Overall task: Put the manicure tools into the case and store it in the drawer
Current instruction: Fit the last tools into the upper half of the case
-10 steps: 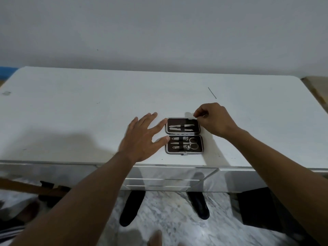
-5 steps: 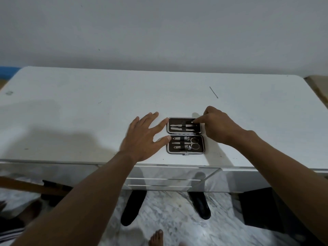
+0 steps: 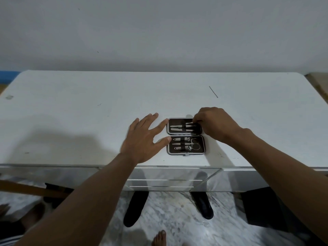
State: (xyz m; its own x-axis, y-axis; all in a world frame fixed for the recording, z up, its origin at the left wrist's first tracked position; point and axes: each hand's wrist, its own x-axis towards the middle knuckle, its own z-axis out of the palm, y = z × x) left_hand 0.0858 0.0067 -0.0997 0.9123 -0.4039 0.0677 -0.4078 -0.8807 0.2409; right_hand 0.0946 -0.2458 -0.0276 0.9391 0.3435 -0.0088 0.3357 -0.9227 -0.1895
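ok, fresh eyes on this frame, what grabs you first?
The open manicure case lies near the front edge of the white tabletop, with steel tools strapped into both halves. The right hand curls over the far half's right end, pinching the upper tool. The left hand lies flat, fingers spread, against the case's left side. Below, the mirrored drawer is closed.

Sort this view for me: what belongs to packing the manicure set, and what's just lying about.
Job: case, tools, drawer, left hand, right hand.
Lying about: thin dark stick, grey scrap.
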